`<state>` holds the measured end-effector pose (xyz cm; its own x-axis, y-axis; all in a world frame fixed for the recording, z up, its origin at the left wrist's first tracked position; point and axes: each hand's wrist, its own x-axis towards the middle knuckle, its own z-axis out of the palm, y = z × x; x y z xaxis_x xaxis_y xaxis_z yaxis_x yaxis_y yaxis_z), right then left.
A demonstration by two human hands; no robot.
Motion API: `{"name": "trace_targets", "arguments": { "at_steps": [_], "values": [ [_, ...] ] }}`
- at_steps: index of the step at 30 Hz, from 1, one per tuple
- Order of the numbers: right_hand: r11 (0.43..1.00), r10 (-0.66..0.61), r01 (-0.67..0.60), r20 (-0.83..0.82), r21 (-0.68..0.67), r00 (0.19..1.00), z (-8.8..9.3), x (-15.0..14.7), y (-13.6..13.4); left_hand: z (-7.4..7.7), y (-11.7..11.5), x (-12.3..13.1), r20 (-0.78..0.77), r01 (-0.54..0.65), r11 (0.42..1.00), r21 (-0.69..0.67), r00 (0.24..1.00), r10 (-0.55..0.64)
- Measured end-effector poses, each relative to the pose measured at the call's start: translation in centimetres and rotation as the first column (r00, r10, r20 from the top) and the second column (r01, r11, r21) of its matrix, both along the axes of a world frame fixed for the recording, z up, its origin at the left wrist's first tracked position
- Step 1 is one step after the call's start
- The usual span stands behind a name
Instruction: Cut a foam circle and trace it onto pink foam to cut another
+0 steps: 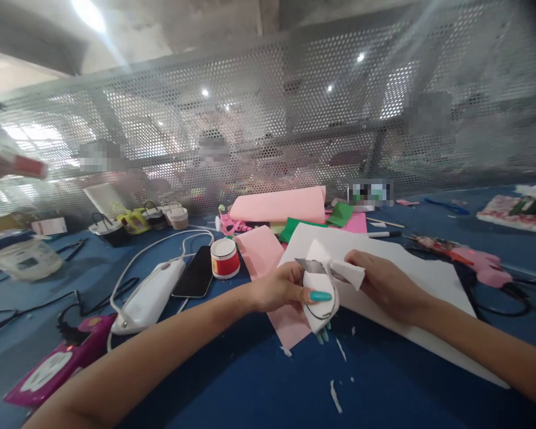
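I have the left hand [279, 289] pinching a small white piece [320, 307] that bears a curved black outline, its thumb with the long teal nail laid flat over the near face. That piece is up in front of me, near the middle of my view, above the near edge of a pink sheet [286, 325]. A grey metal blade [310, 266] crosses its upper part. On the other side, I see the right hand [370, 277] with its fingers curled in, closed on a pale strip [349, 274] beside the blade; whether that strip is a handle or an offcut, I can't tell.

Behind and under the right hand, a large white sheet [411, 271] spreads over the blue tabletop [232, 381], partly covering the pink one. Thin white scraps [335, 397] lie nearest to me. To the left I make out a round red-and-white container [226, 262], just beside a dark phone [195, 274], then a white power strip [154, 298]. A pink glue gun [489, 266] rests off to the right, and a pink roll [277, 205] lies farther back, before a perforated metal screen [259, 131]
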<state>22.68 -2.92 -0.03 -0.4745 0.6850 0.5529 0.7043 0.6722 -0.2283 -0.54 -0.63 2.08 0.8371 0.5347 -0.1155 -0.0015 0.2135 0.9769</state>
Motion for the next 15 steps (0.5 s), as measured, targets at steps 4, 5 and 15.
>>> {"name": "trace_targets", "arguments": {
  "at_steps": [4, 5, 15],
  "values": [
    [1.0, 0.001, -0.001, 0.014, 0.026, 1.0, 0.2, -0.1, -0.11, -0.55, -0.03, 0.11, 0.033, -0.009, 0.999, -0.04, 0.999, 0.01],
    [1.0, 0.004, -0.005, 0.017, 0.028, 1.0, 0.25, -0.11, -0.13, -0.71, 0.0, 0.11, 0.039, -0.008, 0.999, -0.048, 0.999, 0.01],
    [0.997, 0.051, -0.052, -0.018, -0.064, 0.999, 0.15, 0.1, 0.21, -0.14, -0.35, 0.36, 0.179, 0.017, 0.997, -0.069, 0.984, -0.004]
  ]
}}
